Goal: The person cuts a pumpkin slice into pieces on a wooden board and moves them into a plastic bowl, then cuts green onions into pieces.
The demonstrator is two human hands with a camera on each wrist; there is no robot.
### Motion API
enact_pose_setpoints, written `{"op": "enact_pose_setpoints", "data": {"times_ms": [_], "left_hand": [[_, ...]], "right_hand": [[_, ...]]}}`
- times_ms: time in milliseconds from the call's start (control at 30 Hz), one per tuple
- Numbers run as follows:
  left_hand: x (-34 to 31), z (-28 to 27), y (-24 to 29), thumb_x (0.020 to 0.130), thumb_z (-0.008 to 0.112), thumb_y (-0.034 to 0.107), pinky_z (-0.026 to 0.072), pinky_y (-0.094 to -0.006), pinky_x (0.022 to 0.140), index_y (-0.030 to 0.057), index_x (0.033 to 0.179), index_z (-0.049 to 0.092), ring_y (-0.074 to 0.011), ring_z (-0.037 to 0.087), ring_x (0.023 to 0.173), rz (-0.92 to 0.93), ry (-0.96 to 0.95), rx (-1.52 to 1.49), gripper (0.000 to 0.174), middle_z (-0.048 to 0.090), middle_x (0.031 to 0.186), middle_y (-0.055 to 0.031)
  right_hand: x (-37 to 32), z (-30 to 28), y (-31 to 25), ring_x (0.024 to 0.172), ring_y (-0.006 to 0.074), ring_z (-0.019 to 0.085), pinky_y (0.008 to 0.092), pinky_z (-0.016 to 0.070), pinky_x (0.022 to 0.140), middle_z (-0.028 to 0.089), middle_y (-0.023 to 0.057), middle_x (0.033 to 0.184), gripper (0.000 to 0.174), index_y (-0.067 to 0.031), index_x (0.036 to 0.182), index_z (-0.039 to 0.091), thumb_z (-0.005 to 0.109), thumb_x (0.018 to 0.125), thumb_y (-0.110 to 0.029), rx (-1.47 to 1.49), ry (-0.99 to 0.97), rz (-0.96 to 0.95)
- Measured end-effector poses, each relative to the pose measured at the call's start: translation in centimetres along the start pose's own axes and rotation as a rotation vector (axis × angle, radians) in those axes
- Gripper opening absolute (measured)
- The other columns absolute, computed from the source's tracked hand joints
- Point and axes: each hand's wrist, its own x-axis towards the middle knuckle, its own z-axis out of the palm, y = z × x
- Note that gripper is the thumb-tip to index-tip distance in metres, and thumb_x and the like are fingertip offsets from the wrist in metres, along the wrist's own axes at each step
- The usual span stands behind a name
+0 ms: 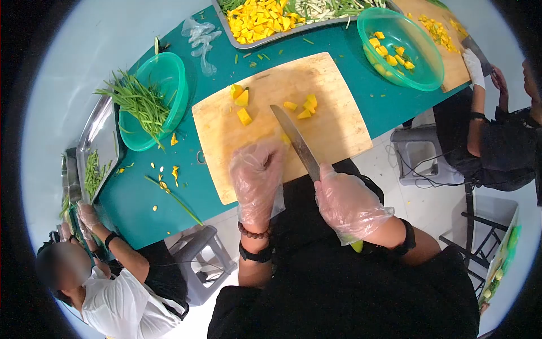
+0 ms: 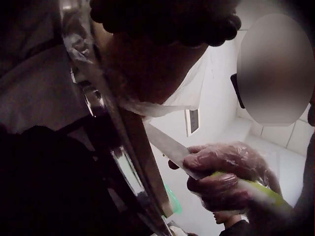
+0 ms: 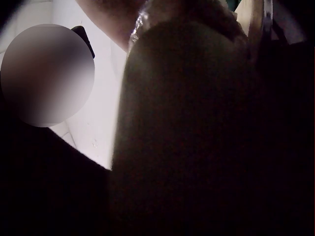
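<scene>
In the head view my gloved left hand (image 1: 257, 175) is curled at the near edge of the wooden board (image 1: 333, 73), its fingertips round a yellow piece (image 1: 285, 138) that is mostly hidden. My gloved right hand (image 1: 350, 200) grips a knife (image 1: 299, 144), whose blade lies over the board beside that piece and points away from me. The green handle end (image 1: 357, 246) shows below the palm. Yellow chunks (image 1: 244, 116) lie beyond my left hand, and more (image 1: 309, 104) lie right of the blade tip. The left wrist view shows the right hand (image 2: 231, 172) round the knife (image 2: 170, 147).
A green basket (image 1: 182, 96) with green stalks stands left, another (image 1: 435, 73) with yellow chunks right. Behind the board is a metal tray (image 1: 254, 44) of cut vegetables. A plastic bag (image 1: 202, 42) and loose stalk (image 1: 180, 204) lie on the table. People sit at both sides.
</scene>
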Motion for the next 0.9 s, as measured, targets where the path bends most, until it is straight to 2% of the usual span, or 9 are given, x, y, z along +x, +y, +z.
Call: {"op": "enact_pose_setpoints", "data": {"times_ms": [67, 267, 300, 433, 533, 633, 733, 767, 900], "left_hand": [[-0.2, 0.1, -0.4, 0.087, 0.076, 0.008, 0.0522, -0.0342, 0.074, 0.0026, 0.092, 0.076, -0.0228, 0.067, 0.079, 0.016, 0.019, 0.025, 0.007, 0.072, 0.081, -0.0118], [-1.5, -0.4, -2.4, 0.096, 0.068, 0.004, 0.0536, -0.0283, 0.083, -0.0014, 0.103, 0.072, -0.0144, 0.067, 0.093, -0.317, 0.295, -0.306, 0.01, 0.075, 0.102, -0.0086], [-2.0, -0.7, -3.5, 0.102, 0.062, 0.008, 0.0524, -0.0275, 0.08, -0.001, 0.114, 0.068, -0.0134, 0.064, 0.09, -0.23, 0.318, -0.212, 0.016, 0.07, 0.105, -0.0069], [-3.2, -1.9, -3.7, 0.108, 0.054, 0.018, 0.0473, -0.0274, 0.07, 0.0012, 0.122, 0.062, -0.011, 0.054, 0.078, -0.237, 0.51, -0.463, 0.023, 0.058, 0.09, -0.0018], [-3.8, -1.7, -4.3, 0.106, 0.056, 0.016, 0.0475, -0.0298, 0.071, 0.0011, 0.117, 0.064, -0.012, 0.055, 0.081, -0.254, 0.554, -0.565, 0.02, 0.059, 0.091, -0.0034], [-3.9, -2.5, -5.1, 0.098, 0.064, 0.015, 0.0497, -0.0351, 0.073, 0.0028, 0.112, 0.066, -0.02, 0.061, 0.084, -0.183, 0.261, 0.017, 0.019, 0.064, 0.092, -0.0087], [-3.0, -1.5, -3.8, 0.08, 0.08, 0.019, 0.0481, -0.0452, 0.084, 0.0063, 0.112, 0.068, -0.0364, 0.062, 0.092, 0.062, 0.083, 0.352, 0.036, 0.065, 0.1, -0.0168], [-2.7, -1.5, -2.9, 0.078, 0.081, 0.024, 0.0469, -0.0521, 0.085, 0.0089, 0.111, 0.069, -0.0404, 0.062, 0.094, 0.079, 0.059, 0.338, 0.039, 0.065, 0.101, -0.0161], [-2.2, -1.3, -1.5, 0.079, 0.08, 0.023, 0.0477, -0.0498, 0.084, 0.0088, 0.113, 0.068, -0.0386, 0.063, 0.093, 0.002, -0.02, 0.32, 0.039, 0.065, 0.099, -0.0151]], "right_hand": [[0.0, 0.1, -0.1, 0.067, 0.0421, 0.067, 0.0495, 0.0531, 0.06, 0.063, 0.0219, 0.066, 0.023, 0.0082, 0.108, 0.05, 0.056, 0.1, -0.012, -0.037, -0.006, 0.012], [-0.1, 0.4, 0.0, 0.065, 0.0338, 0.07, 0.0423, 0.0546, 0.059, 0.065, 0.0163, 0.066, 0.025, 0.0075, 0.11, 0.051, 0.058, 0.101, -0.015, -0.159, -0.03, -0.015], [-0.1, 0.2, -0.1, 0.065, 0.0322, 0.07, 0.041, 0.0546, 0.058, 0.065, 0.0151, 0.066, 0.025, 0.0075, 0.11, 0.051, 0.058, 0.101, -0.015, -0.158, -0.039, -0.018], [-0.1, 0.4, 0.1, 0.064, 0.0298, 0.071, 0.0383, 0.0544, 0.057, 0.065, 0.0132, 0.065, 0.027, 0.0084, 0.111, 0.051, 0.059, 0.101, -0.015, -0.251, -0.031, -0.06], [-0.2, -0.1, -0.6, 0.064, 0.0298, 0.072, 0.039, 0.0544, 0.055, 0.065, 0.0145, 0.065, 0.026, 0.0094, 0.11, 0.051, 0.06, 0.098, -0.012, -0.207, -0.02, -0.098], [0.3, 0.4, -1.1, 0.064, 0.031, 0.072, 0.0403, 0.0543, 0.054, 0.066, 0.0166, 0.065, 0.026, 0.0114, 0.11, 0.052, 0.06, 0.094, -0.008, -0.194, -0.034, -0.05], [0.6, 0.4, -1.5, 0.075, 0.0427, 0.071, 0.0512, 0.056, 0.067, 0.068, 0.0231, 0.074, 0.032, 0.0107, 0.114, 0.056, 0.062, 0.087, -0.005, -0.113, -0.085, 0.087], [0.5, 0.5, -1.5, 0.075, 0.0428, 0.071, 0.0515, 0.0559, 0.067, 0.068, 0.0237, 0.074, 0.03, 0.0099, 0.113, 0.057, 0.062, 0.087, -0.005, -0.11, -0.043, 0.05], [1.5, 1.0, -0.8, 0.072, 0.0446, 0.069, 0.0528, 0.0542, 0.065, 0.066, 0.027, 0.075, 0.025, 0.0086, 0.11, 0.055, 0.06, 0.091, -0.007, -0.171, -0.025, -0.056]]}}
